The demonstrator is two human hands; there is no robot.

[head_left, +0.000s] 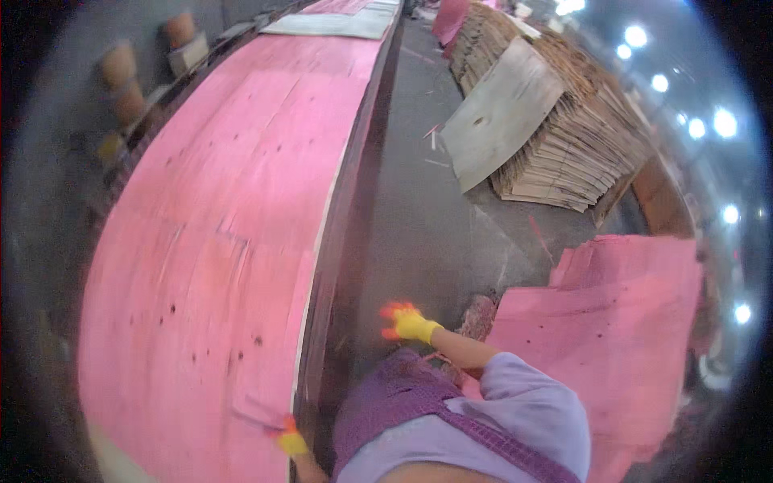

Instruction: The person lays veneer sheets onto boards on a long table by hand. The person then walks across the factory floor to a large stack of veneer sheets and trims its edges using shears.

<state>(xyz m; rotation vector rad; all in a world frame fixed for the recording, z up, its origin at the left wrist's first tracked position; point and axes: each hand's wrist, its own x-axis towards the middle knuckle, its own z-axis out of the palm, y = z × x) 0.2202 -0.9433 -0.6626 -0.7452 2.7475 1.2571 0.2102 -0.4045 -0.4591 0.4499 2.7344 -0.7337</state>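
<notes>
My left hand (291, 439), in a yellow glove with orange fingers, is at the near right edge of a long pink wood veneer sheet (217, 201). It grips a thin dark tool (259, 415) that lies low over the pink surface; motion blur hides its exact kind. My right hand (409, 323), gloved the same way, hangs over the grey floor between the long stack and the pink sheets on the right. Its fingers are stretched apart with nothing in them.
Pink veneer sheets (596, 330) are piled to my right. Beyond them stands a tall stack of tan veneer (564, 157), a pale sheet (503, 113) leaning on it. A whitish sheet (330, 24) lies across the far end. Scraps (435, 138) dot the grey floor (427, 217).
</notes>
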